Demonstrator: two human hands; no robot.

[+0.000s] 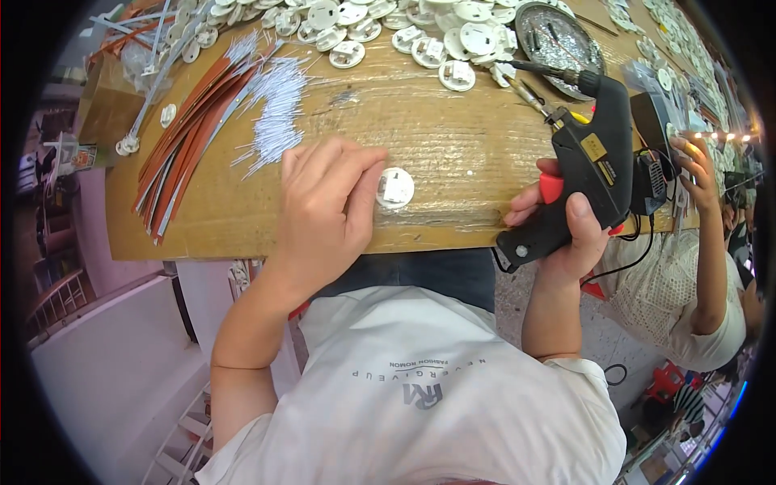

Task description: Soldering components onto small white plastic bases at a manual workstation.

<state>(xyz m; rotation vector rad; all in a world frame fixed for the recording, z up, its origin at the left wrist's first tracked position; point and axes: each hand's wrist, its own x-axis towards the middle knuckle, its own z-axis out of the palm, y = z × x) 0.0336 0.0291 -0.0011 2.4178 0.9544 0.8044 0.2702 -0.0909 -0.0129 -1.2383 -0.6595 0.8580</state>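
Note:
My right hand [578,234] is wrapped around the black grip of a soldering gun [602,145] with a red trigger. Its metal tip section points up and left, toward the pile. At the table's front edge my left hand [327,202] is closed, thumb and forefinger pressed together. Those fingertips are at the upper left edge of a small round white plastic piece [395,188], which has a raised part on its face. Whether anything sits in the pinch is hidden. Left of that hand lie a bundle of thin white wires [279,113] and long reddish-brown strips [190,133].
Many similar white round pieces [477,38] are heaped at the far side of the wooden table [364,113]. A dark round dish [558,48] with silvery bits stands behind the gun. A black cable hangs beside my right wrist. Another person's hand [697,170] is at the right.

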